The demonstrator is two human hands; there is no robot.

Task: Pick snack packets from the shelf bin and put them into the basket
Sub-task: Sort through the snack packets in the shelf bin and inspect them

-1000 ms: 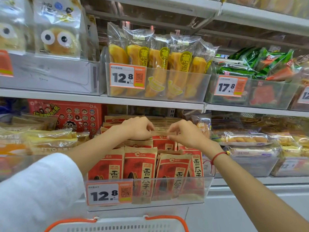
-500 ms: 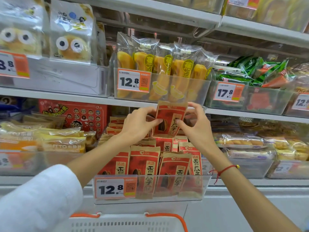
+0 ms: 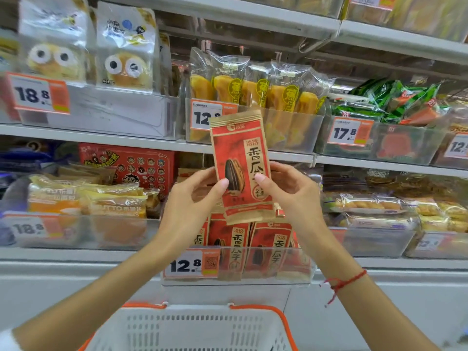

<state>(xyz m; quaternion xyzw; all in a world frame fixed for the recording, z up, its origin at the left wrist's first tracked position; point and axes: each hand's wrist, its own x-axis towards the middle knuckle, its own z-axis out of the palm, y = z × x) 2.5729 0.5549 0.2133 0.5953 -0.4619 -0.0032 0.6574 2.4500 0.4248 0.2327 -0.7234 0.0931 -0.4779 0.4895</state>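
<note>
The basket (image 3: 197, 328) is cut off by the bottom edge, so its inside cannot be seen. The raised seed packet (image 3: 240, 168) hides part of the 12.8 price tag (image 3: 205, 117) behind it, and the fingers of both hands (image 3: 187, 198) (image 3: 291, 193) disappear behind the packet. The left side of the shelves (image 3: 50, 130) is blurred, and the small print on its labels is unreadable.

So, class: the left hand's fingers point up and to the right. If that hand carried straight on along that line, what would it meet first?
The left hand already pinches the red seed packet it points at, so that comes first. Beyond it probably lies the bin of yellow snack sticks on the shelf above, though depth is unclear.
</note>
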